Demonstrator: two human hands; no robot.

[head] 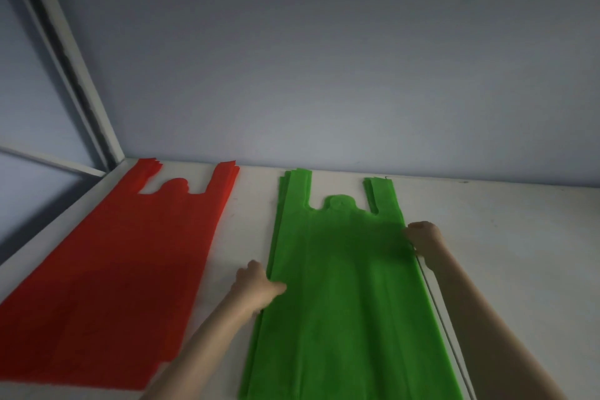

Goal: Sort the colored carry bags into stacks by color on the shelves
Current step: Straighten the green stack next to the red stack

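A stack of green carry bags (344, 286) lies flat on the white shelf (503, 237), handles toward the back wall. To its left lies a stack of red carry bags (123, 269), also flat with handles to the back. My left hand (256, 286) grips the green stack's left edge, thumb on top. On the right edge, further back, my right hand (423, 237) pinches the same stack. Both forearms reach in from the bottom of the view.
A plain grey-blue back wall (324, 75) closes the shelf behind the bags. A white metal upright (74, 75) runs diagonally at the left corner. Bare shelf surface extends right of the green stack. A thin seam (444, 318) runs along the shelf beside the green bags.
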